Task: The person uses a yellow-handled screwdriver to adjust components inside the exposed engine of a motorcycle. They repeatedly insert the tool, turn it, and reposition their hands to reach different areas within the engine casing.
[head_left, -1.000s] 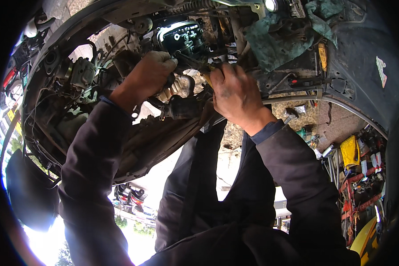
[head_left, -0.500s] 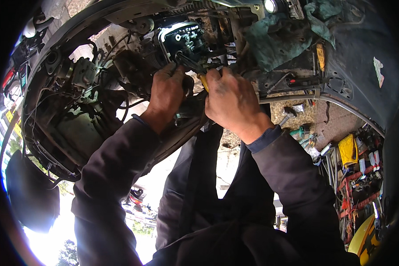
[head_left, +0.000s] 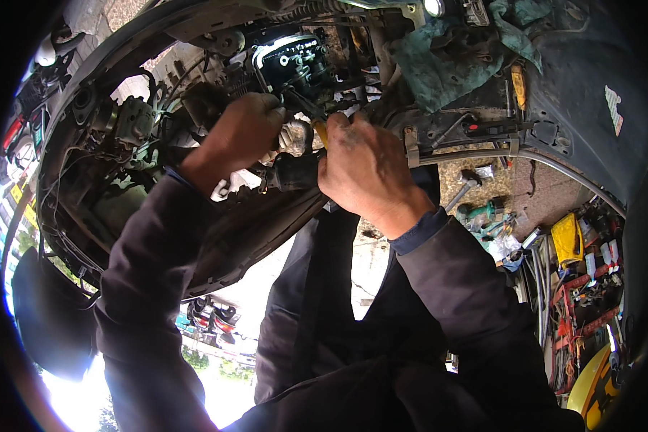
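My right hand (head_left: 367,164) is closed round the yellow handle of a tool (head_left: 321,132), whose metal front part points up and left into the engine bay. The tool's exact kind is partly hidden by my fingers. My left hand (head_left: 241,131) is curled, its fingertips pinched together near the tool's front end; what they hold, if anything, does not show. Just beyond the fingertips is a dark, open-faced casing (head_left: 295,63) with a bright rim and metal parts inside. Below my left hand, a black cylindrical part (head_left: 295,171) shows beside pale, finger-like shapes.
The car's curved front body edge (head_left: 266,237) runs below my arms. A greenish cloth (head_left: 446,68) lies over parts at upper right, near a yellow-handled tool (head_left: 518,86). On the ground lie a hammer (head_left: 468,183) and a red rack of tools (head_left: 583,309).
My left hand has moved left and turned, uncovering the black cylinder and pale shapes. The right hand, still on the yellow-handled tool, has shifted slightly left.
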The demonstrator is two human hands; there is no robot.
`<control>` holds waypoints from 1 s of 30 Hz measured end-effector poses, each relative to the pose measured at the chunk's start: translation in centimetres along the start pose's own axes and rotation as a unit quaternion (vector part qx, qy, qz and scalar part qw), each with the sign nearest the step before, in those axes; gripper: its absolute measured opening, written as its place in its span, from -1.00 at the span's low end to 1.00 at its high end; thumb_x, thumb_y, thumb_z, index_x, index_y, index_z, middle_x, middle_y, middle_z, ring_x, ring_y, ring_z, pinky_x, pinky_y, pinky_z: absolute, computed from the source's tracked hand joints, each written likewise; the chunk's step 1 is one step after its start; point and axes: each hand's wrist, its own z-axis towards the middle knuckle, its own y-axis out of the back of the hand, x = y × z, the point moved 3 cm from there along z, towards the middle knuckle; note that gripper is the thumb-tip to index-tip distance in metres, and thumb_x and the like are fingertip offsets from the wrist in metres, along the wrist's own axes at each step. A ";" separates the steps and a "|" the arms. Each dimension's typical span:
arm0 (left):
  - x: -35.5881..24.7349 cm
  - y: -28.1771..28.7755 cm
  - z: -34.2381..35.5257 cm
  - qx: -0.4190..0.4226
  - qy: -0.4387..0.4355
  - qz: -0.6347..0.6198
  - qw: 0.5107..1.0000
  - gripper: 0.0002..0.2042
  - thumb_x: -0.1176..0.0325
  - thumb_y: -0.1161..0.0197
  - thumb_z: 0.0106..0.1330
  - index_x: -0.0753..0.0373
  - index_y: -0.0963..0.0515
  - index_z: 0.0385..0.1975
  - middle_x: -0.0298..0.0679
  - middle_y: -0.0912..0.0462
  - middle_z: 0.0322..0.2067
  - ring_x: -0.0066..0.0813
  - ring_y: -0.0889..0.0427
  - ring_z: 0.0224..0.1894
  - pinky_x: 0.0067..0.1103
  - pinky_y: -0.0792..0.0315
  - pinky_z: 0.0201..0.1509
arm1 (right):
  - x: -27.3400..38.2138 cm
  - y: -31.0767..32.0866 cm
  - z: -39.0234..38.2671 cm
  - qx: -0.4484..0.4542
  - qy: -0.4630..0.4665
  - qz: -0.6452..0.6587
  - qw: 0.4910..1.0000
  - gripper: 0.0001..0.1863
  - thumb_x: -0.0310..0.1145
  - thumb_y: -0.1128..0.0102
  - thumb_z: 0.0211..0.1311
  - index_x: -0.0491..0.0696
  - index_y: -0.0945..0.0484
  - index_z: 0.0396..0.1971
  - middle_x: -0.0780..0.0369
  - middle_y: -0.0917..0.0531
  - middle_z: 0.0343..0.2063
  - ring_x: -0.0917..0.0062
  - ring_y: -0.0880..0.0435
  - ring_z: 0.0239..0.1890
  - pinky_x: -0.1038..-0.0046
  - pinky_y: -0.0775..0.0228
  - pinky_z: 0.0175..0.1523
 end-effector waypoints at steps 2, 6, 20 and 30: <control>-0.6 1.5 0.7 0.063 0.033 -0.011 0.997 -0.75 0.33 -0.06 0.37 0.43 -0.57 -0.32 -0.13 -0.63 -0.58 -0.37 -0.64 -0.52 -0.44 -0.48 -0.38 | 0.2 0.0 0.1 -0.004 -0.004 0.015 1.000 -0.74 -0.44 -0.23 0.02 -0.29 -0.55 -0.30 -0.13 -0.63 -0.38 0.11 -0.73 -0.37 0.26 -0.60 -0.27; -1.6 3.7 2.2 0.131 0.072 0.062 0.987 -0.79 0.37 -0.11 0.33 0.41 -0.59 -0.30 -0.25 -0.60 -0.53 -0.53 -0.55 -0.49 -0.54 -0.44 -0.35 | 0.6 -0.1 -0.2 -0.022 -0.008 0.014 1.000 -0.76 -0.45 -0.23 -0.01 -0.28 -0.54 -0.35 -0.12 -0.63 -0.44 0.10 -0.72 -0.43 0.23 -0.59 -0.33; 0.8 -5.0 -1.1 -0.026 0.156 -0.575 0.802 -0.85 0.33 -0.04 0.48 0.25 -0.49 -0.19 -0.31 -0.58 -0.44 -0.55 -0.54 -0.46 -0.62 -0.51 -0.39 | 1.0 -0.2 -0.1 -0.039 -0.024 0.053 0.998 -0.81 -0.49 -0.17 -0.01 -0.27 -0.49 -0.38 -0.10 -0.63 -0.52 0.04 -0.69 -0.48 0.14 -0.57 -0.36; -2.1 -3.4 -6.3 -0.183 0.115 -0.562 0.798 -0.84 0.29 -0.09 0.44 0.25 -0.51 -0.23 -0.28 -0.54 -0.47 -0.53 -0.49 -0.57 -0.64 -0.34 -0.53 | 0.5 0.4 -2.3 -0.001 0.167 0.206 0.964 -0.61 -0.11 -0.31 0.14 -0.18 -0.52 -0.42 0.04 -0.56 -0.51 0.24 -0.64 -0.43 0.26 -0.52 -0.34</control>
